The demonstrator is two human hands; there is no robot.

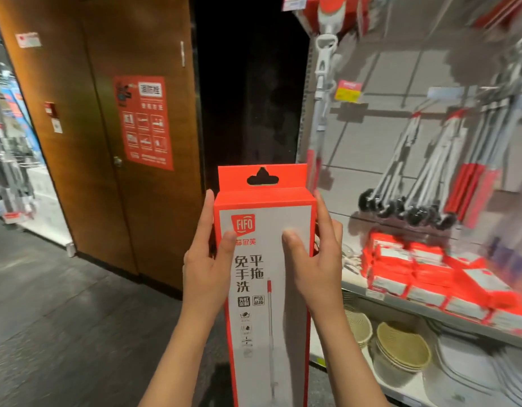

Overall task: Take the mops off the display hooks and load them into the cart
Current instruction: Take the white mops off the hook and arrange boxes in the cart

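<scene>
Boxed mop held upright in both hands, off the hooks.

The left hand [205,259] and right hand [315,259] each hold a long edge of the red-and-white mop box [267,289], thumbs on its face, the grip of each curled round the box. Behind, a shelf [380,292] carries red packs [424,268]; hanging mops [430,171] blur beyond, right of a wooden door [107,142].

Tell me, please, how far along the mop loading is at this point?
Done: one boxed FIFO flat mop is off its hook. In hand: the left hand and right hand grip its sides, upright. Left: no cart is in view, and white-handled mops hang on the display wall.
</scene>
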